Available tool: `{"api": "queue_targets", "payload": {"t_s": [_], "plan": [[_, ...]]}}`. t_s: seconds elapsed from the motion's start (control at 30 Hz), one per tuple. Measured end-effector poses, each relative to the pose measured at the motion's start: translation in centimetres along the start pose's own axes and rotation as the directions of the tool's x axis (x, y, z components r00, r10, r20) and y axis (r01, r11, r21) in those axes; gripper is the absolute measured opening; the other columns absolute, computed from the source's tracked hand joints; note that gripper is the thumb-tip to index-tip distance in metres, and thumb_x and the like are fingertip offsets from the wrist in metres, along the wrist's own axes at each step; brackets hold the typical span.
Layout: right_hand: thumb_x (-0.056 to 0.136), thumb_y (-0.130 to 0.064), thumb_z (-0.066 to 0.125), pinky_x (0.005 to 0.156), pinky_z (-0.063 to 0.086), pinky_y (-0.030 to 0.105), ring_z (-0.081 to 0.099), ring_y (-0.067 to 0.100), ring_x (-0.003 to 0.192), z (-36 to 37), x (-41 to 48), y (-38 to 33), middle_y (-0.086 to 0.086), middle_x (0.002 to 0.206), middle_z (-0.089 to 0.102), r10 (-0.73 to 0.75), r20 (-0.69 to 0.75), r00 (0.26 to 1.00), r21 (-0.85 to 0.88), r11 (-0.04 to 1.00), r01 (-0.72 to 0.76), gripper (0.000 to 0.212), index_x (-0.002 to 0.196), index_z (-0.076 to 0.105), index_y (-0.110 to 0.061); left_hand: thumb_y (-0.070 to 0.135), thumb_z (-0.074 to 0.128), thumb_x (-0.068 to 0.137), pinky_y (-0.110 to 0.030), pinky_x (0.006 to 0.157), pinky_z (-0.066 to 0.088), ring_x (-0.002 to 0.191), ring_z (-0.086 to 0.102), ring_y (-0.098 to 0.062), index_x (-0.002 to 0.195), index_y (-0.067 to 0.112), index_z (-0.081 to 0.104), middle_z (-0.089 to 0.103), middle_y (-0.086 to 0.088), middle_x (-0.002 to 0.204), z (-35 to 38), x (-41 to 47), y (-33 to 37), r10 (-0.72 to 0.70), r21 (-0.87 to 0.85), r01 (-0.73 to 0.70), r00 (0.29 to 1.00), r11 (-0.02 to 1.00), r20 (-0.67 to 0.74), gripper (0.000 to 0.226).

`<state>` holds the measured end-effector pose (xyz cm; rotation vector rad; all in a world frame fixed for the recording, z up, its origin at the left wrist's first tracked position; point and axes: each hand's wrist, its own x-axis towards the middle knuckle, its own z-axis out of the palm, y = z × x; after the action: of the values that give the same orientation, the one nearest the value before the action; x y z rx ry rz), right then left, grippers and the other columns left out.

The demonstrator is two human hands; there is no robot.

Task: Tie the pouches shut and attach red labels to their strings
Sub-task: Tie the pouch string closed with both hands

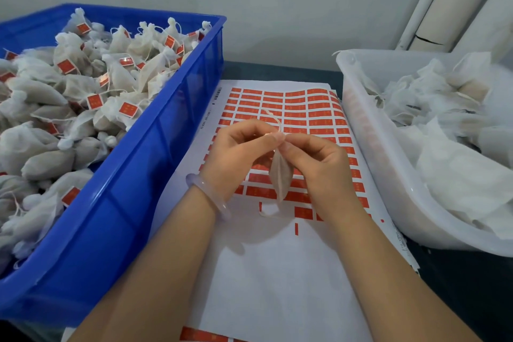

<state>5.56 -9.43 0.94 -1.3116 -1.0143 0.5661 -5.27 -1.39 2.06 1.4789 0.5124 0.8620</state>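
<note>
A small white pouch (280, 175) hangs below my two hands over the label sheet (277, 272). My left hand (238, 153) and my right hand (319, 164) meet at the pouch's neck, each pinching it there with fingertips. A thin string (274, 119) loops up from the neck above my fingers. Rows of red labels (294, 108) cover the far half of the white sheet; the near half is peeled bare.
A blue crate (133, 203) on the left is heaped with tied pouches bearing red labels. A translucent white tub (374, 161) on the right holds loose untied pouches. Both stand on a dark table against a pale wall. A bracelet sits on my left wrist.
</note>
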Motion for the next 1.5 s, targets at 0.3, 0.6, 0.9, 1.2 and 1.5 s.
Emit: {"api": "queue_targets", "payload": {"t_s": [0.3, 0.6, 0.9, 1.2, 1.5], "plan": [[0.089, -0.021, 0.06, 0.057, 0.044, 0.003, 0.058, -0.007, 0.078, 0.9, -0.1, 0.5, -0.017, 0.076, 0.059, -0.105, -0.052, 0.993, -0.2, 0.975, 0.093, 0.015, 0.078, 0.056, -0.03, 0.005, 0.07, 0.079, -0.013, 0.064, 0.052, 0.08, 0.068, -0.006, 0.08, 0.022, 0.07, 0.07, 0.014, 0.074, 0.5, -0.3, -0.2, 0.144, 0.13, -0.12, 0.97, 0.984, -0.198, 0.017], [0.084, -0.028, 0.053, 0.071, 0.045, 0.006, 0.054, 0.002, 0.085, 0.9, -0.3, 0.2, -0.019, 0.081, 0.053, -0.317, -0.073, 0.946, -0.346, 0.897, 0.274, 0.009, 0.085, 0.055, -0.019, 0.002, 0.066, 0.081, -0.023, 0.063, 0.054, 0.07, 0.067, -0.019, 0.07, 0.013, 0.054, 0.068, 0.0, 0.072, 0.2, -0.2, 0.2, 0.061, 0.018, -0.059, 0.99, 0.998, -0.125, 0.02], [0.088, -0.02, 0.052, 0.073, 0.045, 0.008, 0.055, 0.005, 0.08, 0.7, -0.1, 0.2, -0.016, 0.083, 0.052, -0.382, -0.097, 0.919, -0.355, 0.876, 0.326, 0.002, 0.086, 0.052, -0.02, 0.01, 0.06, 0.088, -0.006, 0.07, 0.048, 0.08, 0.061, 0.007, 0.09, 0.025, 0.063, 0.062, 0.021, 0.081, 1.1, -0.5, 0.4, 0.291, 0.415, -0.248, 0.956, 0.875, -0.041, 0.015], [0.089, -0.021, 0.053, 0.076, 0.044, 0.006, 0.053, 0.006, 0.079, 0.6, 0.1, 0.6, -0.004, 0.09, 0.054, -0.417, -0.104, 0.903, -0.455, 0.827, 0.33, 0.01, 0.089, 0.055, -0.011, 0.018, 0.055, 0.091, 0.0, 0.076, 0.04, 0.078, 0.054, 0.0, 0.093, 0.021, 0.055, 0.051, 0.021, 0.084, 1.4, -0.4, -0.5, 0.388, 0.643, -0.29, 0.922, 0.709, -0.011, 0.004], [0.089, -0.025, 0.053, 0.075, 0.043, 0.004, 0.054, 0.002, 0.075, 1.0, -0.1, 0.6, -0.01, 0.086, 0.053, -0.42, -0.095, 0.902, -0.44, 0.831, 0.341, 0.004, 0.088, 0.05, -0.022, 0.005, 0.057, 0.087, -0.011, 0.071, 0.048, 0.078, 0.059, 0.001, 0.089, 0.031, 0.042, 0.054, 0.015, 0.081, 1.5, -0.8, 0.4, 0.449, 0.451, -0.37, 0.89, 0.812, -0.079, 0.031]]}}
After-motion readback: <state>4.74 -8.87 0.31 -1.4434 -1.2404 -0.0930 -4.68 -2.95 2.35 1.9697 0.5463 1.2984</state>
